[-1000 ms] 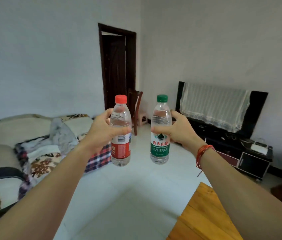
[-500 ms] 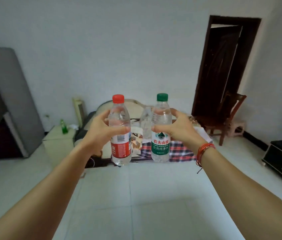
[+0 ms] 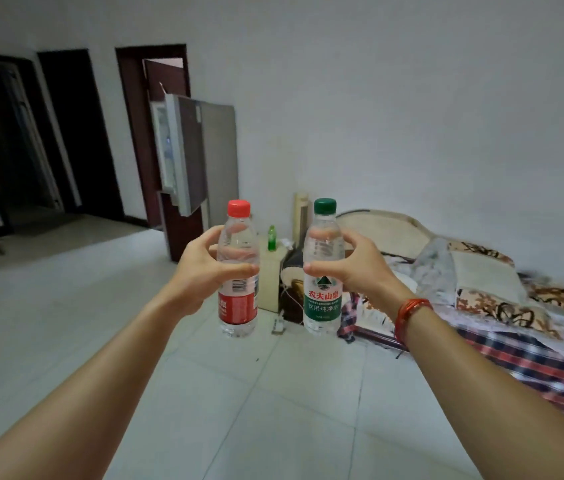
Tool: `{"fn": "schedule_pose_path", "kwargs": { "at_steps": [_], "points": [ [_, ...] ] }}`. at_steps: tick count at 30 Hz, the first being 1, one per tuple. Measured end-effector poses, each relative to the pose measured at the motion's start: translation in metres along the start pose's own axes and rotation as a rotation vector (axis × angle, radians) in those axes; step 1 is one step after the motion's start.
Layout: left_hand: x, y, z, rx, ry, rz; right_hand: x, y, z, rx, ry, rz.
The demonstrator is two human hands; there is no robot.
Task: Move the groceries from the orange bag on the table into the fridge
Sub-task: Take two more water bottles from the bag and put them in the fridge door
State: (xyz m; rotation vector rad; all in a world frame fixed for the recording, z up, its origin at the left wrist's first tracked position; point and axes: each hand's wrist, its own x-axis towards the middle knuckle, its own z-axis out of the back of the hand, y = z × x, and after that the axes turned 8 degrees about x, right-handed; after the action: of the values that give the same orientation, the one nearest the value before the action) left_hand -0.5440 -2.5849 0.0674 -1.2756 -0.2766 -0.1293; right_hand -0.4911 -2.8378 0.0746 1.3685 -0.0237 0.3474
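My left hand (image 3: 204,271) grips a clear water bottle with a red cap and red label (image 3: 239,306), held upright in front of me. My right hand (image 3: 360,271) grips a second upright water bottle with a green cap and green label (image 3: 322,306). The two bottles are side by side, a small gap apart. The grey fridge (image 3: 200,154) stands against the far wall, left of centre, beyond my left hand, with its upper door (image 3: 176,157) swung open. The orange bag and the table are out of view.
A small cream cabinet (image 3: 270,282) with a green bottle (image 3: 271,239) on it stands between the fridge and a bed (image 3: 481,289) covered in patterned blankets on the right. Dark doorways (image 3: 76,133) open at the left. Pale tiled floor (image 3: 239,393) lies ahead.
My view has swung left: the fridge has come from the far left edge to left of centre and the bed has shifted right. Both hands still hold the bottles the same way.
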Motion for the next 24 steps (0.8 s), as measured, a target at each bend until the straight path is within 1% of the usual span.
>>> {"fn": "schedule_pose_path", "kwargs": {
  "at_steps": [5,11,15,24],
  "points": [
    [-0.031,0.01,0.055,0.018,-0.114,0.026,0.006,0.004,-0.061,0.022,0.114,0.005],
    [-0.058,0.021,0.094,0.043,-0.218,0.08,0.021,0.007,-0.115,0.028,0.227,0.018],
    [-0.066,0.024,0.109,0.063,-0.306,0.104,0.029,0.011,-0.136,0.041,0.294,0.045],
    [-0.057,0.028,0.12,0.114,-0.388,0.113,0.055,0.008,-0.158,0.068,0.39,0.059]
  ]
}}
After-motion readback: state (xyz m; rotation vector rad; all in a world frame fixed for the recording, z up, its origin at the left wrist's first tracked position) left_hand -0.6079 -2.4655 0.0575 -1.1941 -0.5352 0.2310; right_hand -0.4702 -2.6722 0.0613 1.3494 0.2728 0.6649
